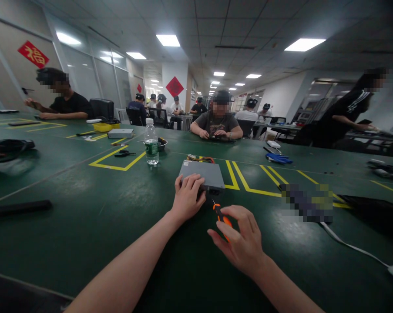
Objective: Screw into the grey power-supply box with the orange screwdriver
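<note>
A grey metal box [206,173], like a computer power supply, lies on the green table [85,204] in front of me, with coloured wires [201,158] at its far end. My left hand [187,196] rests on the box's near left corner, fingers curled over its edge. My right hand [243,242] is closed round an orange-and-black screwdriver [221,216], whose thin tip points at the box's near face, just short of it.
A water bottle [151,144] stands left of the box beside a small dark bowl [162,143]. Yellow tape lines [248,184] mark the table. Blue gloves [277,158], a white cable [353,245] and dark tools lie around. Several people sit at the far tables.
</note>
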`<state>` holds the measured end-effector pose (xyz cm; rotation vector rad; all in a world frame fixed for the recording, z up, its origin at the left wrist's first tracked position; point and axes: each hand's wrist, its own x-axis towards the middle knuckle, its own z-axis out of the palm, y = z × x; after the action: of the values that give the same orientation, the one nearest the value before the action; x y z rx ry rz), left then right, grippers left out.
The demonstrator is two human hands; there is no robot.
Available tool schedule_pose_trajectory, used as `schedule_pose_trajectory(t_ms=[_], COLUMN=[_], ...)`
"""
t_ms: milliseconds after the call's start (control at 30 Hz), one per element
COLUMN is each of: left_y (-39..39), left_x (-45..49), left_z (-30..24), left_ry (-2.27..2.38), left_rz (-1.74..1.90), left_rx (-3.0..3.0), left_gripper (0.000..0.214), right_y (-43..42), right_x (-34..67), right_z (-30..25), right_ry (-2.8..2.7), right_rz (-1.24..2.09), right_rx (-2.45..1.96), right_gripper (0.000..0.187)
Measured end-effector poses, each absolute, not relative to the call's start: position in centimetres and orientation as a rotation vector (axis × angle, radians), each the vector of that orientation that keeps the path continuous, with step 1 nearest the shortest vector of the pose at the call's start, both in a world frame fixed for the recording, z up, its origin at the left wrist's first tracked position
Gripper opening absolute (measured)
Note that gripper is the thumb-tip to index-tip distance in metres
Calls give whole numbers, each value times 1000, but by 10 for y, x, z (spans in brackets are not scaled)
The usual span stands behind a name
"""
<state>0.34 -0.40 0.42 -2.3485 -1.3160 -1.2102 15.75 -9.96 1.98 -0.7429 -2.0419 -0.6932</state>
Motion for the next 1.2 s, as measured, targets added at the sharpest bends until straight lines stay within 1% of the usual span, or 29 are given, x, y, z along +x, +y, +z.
schedule_pose_trajectory(t_ms=[100,233,367,567,800,900,1000,1200], left_y=[-4,-4,-4,-3,-5,-5,-5,-4], left_x=[4,4,5,6,6,6,7,7], left_z=[4,3,3,3,4,4,4,4], left_ry=[-1319,-1313,-1315,-1314,-1325,-1325,-1321,-1328], left_rz=[-1204,-1193,-1193,-1207,-1218,-1227,-1231,-1238], left_rx=[-2344,-2334,-2323,-2321,-2309,-2317,-2317,-2300], left_gripper=[30,30,30,30,31,31,31,31], right_y=[-98,-97,-97,-95,-96,-98,-100,-98], right_x=[159,161,162,159,161,160,157,158], right_z=[21,16,14,19,17,21,26,20], right_ry=[-2026,-1975,-1984,-1987,-2099,-2034,-2002,-1967], right_rz=[-664,-544,-491,-682,-603,-667,-709,-546], right_rx=[-719,-800,-825,-754,-716,-711,-677,-766], right_gripper=[30,38,35,32,27,25,25,36])
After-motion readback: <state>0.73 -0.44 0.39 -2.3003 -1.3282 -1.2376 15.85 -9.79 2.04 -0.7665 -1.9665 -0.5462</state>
